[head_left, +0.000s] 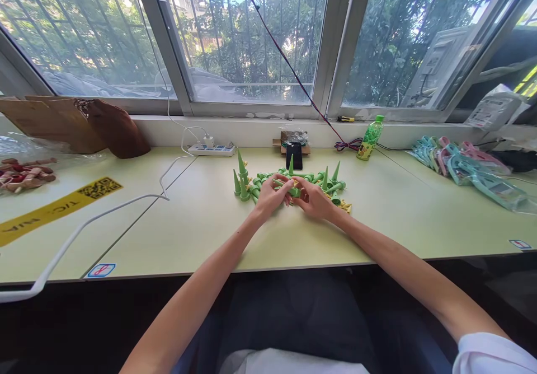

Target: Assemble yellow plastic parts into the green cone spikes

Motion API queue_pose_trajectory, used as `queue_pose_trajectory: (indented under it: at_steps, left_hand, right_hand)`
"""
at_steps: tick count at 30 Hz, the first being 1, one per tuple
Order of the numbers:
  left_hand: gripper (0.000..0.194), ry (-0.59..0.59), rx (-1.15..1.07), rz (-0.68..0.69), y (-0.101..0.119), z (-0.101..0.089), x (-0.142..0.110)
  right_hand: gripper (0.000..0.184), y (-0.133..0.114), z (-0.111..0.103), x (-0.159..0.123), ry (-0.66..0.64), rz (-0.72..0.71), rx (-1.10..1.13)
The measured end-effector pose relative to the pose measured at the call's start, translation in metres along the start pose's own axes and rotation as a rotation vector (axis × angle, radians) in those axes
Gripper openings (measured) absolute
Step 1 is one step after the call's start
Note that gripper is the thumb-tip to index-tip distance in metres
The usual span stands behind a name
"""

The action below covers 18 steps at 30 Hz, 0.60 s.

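My left hand [272, 195] and my right hand [314, 199] meet over the middle of the table, fingers closed together. Between them is a small green cone-shaped piece [295, 192], partly hidden by the fingers. Around and behind the hands lies a heap of similar green pieces [260, 179], some on their sides. A few pointed green cones stand upright, such as one at the left [241, 164] and one at the right [337, 171]. Small yellow pieces [345, 206] lie beside my right hand, at the heap's right end.
Behind the heap are a black phone [294, 155] and a small open box [305, 138]. A power strip [212, 149], with a white cable [121, 201] trailing left, and a green drink bottle [371, 138] stand farther back. Pastel plastic items [461, 164] lie at right.
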State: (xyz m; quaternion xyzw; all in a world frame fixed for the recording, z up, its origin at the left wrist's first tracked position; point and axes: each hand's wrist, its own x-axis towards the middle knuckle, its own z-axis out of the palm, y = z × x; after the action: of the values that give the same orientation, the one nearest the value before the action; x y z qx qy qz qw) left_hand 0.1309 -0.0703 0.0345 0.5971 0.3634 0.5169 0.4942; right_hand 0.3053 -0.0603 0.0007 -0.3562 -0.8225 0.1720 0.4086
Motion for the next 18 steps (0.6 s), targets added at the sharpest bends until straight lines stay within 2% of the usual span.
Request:
queue_pose_trajectory:
  at_steps: [6,11,18]
  left_hand:
    - [0.037,-0.063,-0.049,0.032,-0.002,0.0,-0.001]
    - [0.039,-0.027,-0.004,0.058,-0.007,0.0,0.001]
    - [0.028,-0.003,0.157,0.124,-0.012,-0.001,0.003]
  right_hand:
    - [0.053,0.004,-0.001,0.002,0.073,0.022,0.008]
    - [0.052,0.007,0.0,0.002,0.116,0.01,0.012]
    - [0.053,0.008,0.001,0.002,0.118,0.029,0.0]
